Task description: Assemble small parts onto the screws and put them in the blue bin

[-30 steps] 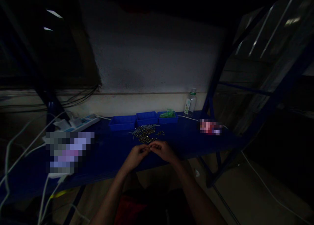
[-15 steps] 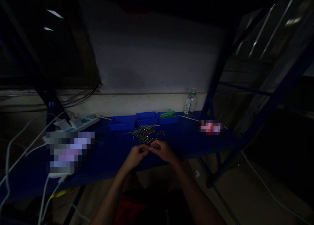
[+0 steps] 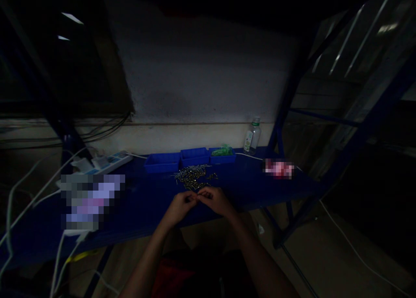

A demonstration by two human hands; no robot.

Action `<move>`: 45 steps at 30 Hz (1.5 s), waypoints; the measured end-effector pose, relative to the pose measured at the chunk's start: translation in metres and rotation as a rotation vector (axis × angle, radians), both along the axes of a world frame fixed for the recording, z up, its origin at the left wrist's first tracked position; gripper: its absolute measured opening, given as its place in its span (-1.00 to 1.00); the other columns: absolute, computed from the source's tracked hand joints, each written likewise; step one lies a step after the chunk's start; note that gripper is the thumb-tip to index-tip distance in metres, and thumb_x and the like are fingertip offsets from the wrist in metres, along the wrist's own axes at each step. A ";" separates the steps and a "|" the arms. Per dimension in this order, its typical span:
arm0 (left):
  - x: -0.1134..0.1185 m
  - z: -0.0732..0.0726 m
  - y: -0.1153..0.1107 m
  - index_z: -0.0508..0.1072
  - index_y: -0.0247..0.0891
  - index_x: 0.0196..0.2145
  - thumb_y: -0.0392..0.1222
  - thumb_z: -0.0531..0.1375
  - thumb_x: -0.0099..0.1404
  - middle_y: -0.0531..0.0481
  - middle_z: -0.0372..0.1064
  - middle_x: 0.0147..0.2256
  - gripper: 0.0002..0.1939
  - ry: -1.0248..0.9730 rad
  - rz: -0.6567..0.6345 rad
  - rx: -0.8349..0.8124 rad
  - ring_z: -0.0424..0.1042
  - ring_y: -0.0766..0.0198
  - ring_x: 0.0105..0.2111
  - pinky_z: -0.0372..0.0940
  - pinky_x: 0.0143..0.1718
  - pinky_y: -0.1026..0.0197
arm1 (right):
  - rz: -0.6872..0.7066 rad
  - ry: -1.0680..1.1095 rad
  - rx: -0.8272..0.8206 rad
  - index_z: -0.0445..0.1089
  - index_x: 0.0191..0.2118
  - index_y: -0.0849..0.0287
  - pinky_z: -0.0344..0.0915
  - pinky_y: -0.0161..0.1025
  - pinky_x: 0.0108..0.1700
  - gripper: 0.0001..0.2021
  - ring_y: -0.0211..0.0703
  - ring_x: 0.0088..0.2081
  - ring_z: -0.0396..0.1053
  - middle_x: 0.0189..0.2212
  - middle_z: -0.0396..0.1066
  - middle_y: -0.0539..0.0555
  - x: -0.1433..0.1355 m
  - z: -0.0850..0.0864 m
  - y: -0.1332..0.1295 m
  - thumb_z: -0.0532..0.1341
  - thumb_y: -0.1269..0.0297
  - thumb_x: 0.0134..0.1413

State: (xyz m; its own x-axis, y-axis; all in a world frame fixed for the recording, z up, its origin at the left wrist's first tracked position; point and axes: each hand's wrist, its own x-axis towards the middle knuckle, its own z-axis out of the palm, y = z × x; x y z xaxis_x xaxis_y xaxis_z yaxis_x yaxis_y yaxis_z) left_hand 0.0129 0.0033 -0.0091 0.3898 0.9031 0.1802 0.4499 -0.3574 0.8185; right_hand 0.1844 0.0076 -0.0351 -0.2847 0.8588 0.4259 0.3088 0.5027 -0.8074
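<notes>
Head view: the fingers of the left hand (image 3: 178, 206) and right hand (image 3: 218, 201) form narrow pinches, tips meeting; what they hold is too small to tell. Just beyond, one heap of metal pieces (image 3: 192, 176) lies on the surface (image 3: 146, 198). Behind stand three blue bins (image 3: 161, 167); the right bin (image 3: 223, 159) holds green plastic (image 3: 223, 150).

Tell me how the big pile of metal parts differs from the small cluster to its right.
The big pile holds many pieces; the small cluster has only a few. The big pile is heaped densely, while the small cluster lies loosely spread. Long silvery pieces show along the big pile's back edge; none stand out in the small cluster. Both are metal parts lying on the blue table.
</notes>
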 end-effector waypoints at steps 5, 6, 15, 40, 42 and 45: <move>0.000 0.000 -0.001 0.46 -0.35 -0.41 -0.10 0.11 0.14 0.02 0.40 -0.49 -0.75 -0.008 0.009 -0.014 0.32 0.29 -0.48 0.15 -0.44 0.32 | -0.006 -0.002 -0.003 0.43 -0.27 0.17 0.26 -0.37 -0.33 -0.80 -0.26 -0.36 0.40 -0.39 0.46 0.01 0.000 0.002 -0.001 0.17 0.19 0.04; 0.000 0.000 -0.001 0.46 -0.35 -0.40 -0.10 0.11 0.14 0.02 0.40 -0.49 -0.75 -0.005 0.010 -0.017 0.32 0.29 -0.48 0.15 -0.45 0.33 | -0.007 -0.002 -0.002 0.43 -0.27 0.17 0.26 -0.38 -0.33 -0.81 -0.26 -0.35 0.40 -0.38 0.46 0.01 0.000 0.003 -0.002 0.16 0.20 0.04; -0.003 0.001 -0.002 0.45 -0.32 -0.37 -0.12 0.09 0.16 0.00 0.41 -0.43 -0.77 -0.015 0.034 0.029 0.35 0.25 -0.41 0.20 -0.38 0.31 | -0.029 0.013 -0.019 0.41 -0.28 0.19 0.26 -0.36 -0.31 -0.83 -0.26 -0.36 0.39 -0.40 0.45 0.02 0.001 0.001 0.001 0.14 0.28 0.02; -0.001 0.003 -0.002 0.40 -0.31 -0.37 -0.11 0.05 0.20 0.03 0.35 -0.44 -0.78 -0.047 0.045 0.100 0.31 0.29 -0.43 0.18 -0.37 0.32 | -0.061 -0.062 0.008 0.40 -0.31 0.19 0.24 -0.37 -0.36 -0.87 -0.29 -0.42 0.32 -0.45 0.40 0.00 -0.001 0.000 0.000 0.17 0.30 -0.01; 0.001 0.004 -0.003 0.40 -0.31 -0.37 -0.10 0.05 0.20 0.02 0.36 -0.44 -0.77 -0.026 0.028 0.078 0.31 0.28 -0.42 0.18 -0.38 0.31 | -0.069 -0.012 0.001 0.39 -0.29 0.19 0.24 -0.37 -0.35 -0.86 -0.29 -0.41 0.33 -0.45 0.40 0.00 0.000 0.001 0.000 0.16 0.29 0.00; 0.003 0.005 -0.004 0.40 -0.31 -0.39 -0.06 0.06 0.20 0.01 0.38 -0.44 -0.74 0.007 -0.012 0.040 0.32 0.27 -0.42 0.18 -0.38 0.30 | -0.058 0.030 -0.006 0.38 -0.27 0.19 0.24 -0.38 -0.36 -0.84 -0.30 -0.42 0.34 -0.44 0.41 -0.01 0.002 0.002 -0.001 0.16 0.28 0.00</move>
State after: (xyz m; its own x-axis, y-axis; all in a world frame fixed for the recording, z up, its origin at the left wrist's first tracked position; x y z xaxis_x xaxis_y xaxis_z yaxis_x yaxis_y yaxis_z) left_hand 0.0159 -0.0004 -0.0046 0.4020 0.8905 0.2133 0.4512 -0.3953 0.8001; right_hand 0.1861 0.0064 -0.0329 -0.2217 0.8760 0.4284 0.3125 0.4800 -0.8197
